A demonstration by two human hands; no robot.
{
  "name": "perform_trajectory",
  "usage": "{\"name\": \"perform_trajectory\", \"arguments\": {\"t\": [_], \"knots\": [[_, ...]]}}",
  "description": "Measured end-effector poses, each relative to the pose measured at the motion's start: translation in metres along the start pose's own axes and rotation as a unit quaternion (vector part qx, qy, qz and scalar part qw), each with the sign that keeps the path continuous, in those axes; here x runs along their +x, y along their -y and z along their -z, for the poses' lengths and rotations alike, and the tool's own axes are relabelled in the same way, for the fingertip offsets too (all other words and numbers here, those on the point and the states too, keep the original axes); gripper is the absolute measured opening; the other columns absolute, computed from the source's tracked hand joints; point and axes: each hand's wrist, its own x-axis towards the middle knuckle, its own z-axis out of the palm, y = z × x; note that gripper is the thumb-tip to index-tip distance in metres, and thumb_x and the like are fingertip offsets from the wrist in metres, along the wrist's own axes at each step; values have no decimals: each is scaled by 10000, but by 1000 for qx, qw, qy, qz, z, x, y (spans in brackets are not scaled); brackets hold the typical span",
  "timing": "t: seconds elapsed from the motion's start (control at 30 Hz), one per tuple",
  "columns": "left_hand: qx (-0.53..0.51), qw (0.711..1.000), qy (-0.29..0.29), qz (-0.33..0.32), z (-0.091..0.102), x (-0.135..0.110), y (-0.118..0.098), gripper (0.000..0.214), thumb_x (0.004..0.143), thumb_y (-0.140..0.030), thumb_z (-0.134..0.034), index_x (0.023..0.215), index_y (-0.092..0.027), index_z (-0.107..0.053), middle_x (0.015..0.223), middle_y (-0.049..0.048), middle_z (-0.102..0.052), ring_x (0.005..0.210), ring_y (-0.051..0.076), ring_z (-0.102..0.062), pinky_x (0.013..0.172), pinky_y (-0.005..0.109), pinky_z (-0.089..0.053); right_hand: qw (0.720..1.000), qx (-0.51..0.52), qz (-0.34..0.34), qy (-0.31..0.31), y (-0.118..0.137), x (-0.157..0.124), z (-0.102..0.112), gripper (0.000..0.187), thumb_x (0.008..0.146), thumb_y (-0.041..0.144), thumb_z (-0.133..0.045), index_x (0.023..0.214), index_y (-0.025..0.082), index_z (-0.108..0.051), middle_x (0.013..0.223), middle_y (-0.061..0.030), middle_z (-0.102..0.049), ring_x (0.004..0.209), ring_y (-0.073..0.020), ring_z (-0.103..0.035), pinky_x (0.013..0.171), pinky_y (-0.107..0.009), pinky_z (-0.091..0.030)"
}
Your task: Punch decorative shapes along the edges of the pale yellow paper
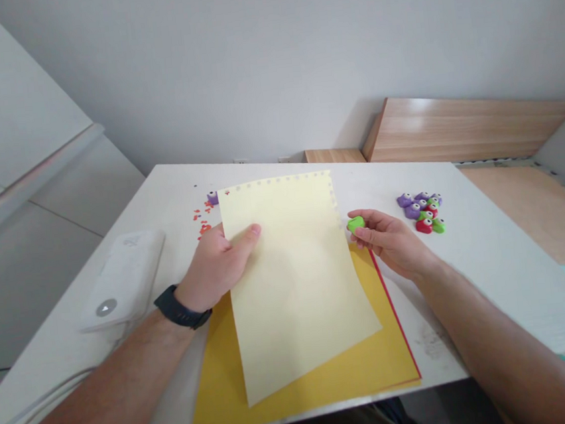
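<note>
My left hand (215, 268) grips the left edge of a pale yellow paper sheet (295, 291), thumb on top; the sheet has a row of punched notches along its top and right edges. My right hand (390, 241) pinches a small green craft punch (356, 224) beside the sheet's right edge. Under the sheet lies a yellow paper sheet (279, 385) with a red sheet's edge showing at its right. Several purple, red and green punches with eye shapes (422, 213) sit in a cluster to the right. A purple punch (212, 198) is partly hidden by the sheet, near scattered red paper bits (202, 220).
The white table (493, 272) ends at a near edge and a far edge. A white device with a play symbol (122, 281) and its cable lie at the left. Wooden furniture (469, 127) stands beyond the table, against a grey wall.
</note>
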Motion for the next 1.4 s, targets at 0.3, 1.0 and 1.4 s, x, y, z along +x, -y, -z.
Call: {"name": "perform_trajectory", "arguments": {"t": [0.3, 1.0, 1.4], "knots": [[10, 1000, -16, -11, -1, -1, 2, 407, 950, -483, -681, 1248, -217, -761, 1329, 66, -752, 1225, 303, -716, 1039, 382, -599, 1000, -8, -24, -10, 2, -3, -3, 450, 713, 333, -946, 1094, 219, -735, 862, -10, -739, 805, -161, -664, 817, -334, -497], [43, 999, -7, -22, 2, -1, -1, 415, 973, -503, -652, 1276, -234, -742, 1370, 51, -732, 1270, 291, -689, 1137, 401, -533, 999, -24, -28, 37, 2, -6, -3, 340, 859, 384, -846, 1135, 212, -748, 884, -35, -712, 738, -139, -578, 615, -283, -389], [47, 999, -17, -4, 0, -2, -2, 428, 942, -553, -666, 1221, -241, -754, 1369, 51, -731, 1278, 304, -686, 1135, 418, -541, 999, -30, -30, 34, 2, -6, -4, 347, 865, 394, -841, 1143, 211, -742, 874, -37, -710, 735, -145, -572, 622, -291, -394]]}}
